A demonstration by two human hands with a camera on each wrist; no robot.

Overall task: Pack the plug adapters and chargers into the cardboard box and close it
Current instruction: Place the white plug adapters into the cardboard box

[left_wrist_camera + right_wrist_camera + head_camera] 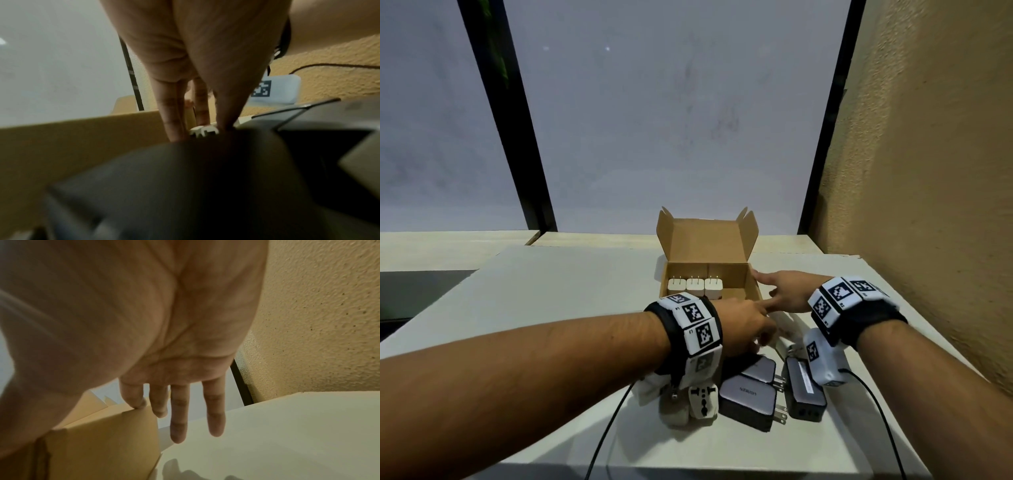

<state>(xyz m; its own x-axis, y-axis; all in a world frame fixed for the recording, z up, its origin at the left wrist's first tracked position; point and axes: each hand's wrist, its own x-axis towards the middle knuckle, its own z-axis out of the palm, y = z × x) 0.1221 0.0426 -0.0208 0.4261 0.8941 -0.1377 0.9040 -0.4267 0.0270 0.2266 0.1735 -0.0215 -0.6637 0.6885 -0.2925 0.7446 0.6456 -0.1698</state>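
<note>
The head camera looks forward and down from above at the table (pixel 551 291), taking in both forearms. Each wrist camera sits low and close under its palm, facing along the fingers — both catch the box (pixel 709 270), whose wall (pixel 72 146) (pixel 102 443) fills their lower left.

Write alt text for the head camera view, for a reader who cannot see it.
An open cardboard box on a white table holds three white chargers in a row. The right hand touches its right wall with straight fingers while the left hand reaches into a pile of grey chargers and white adapters.
</note>
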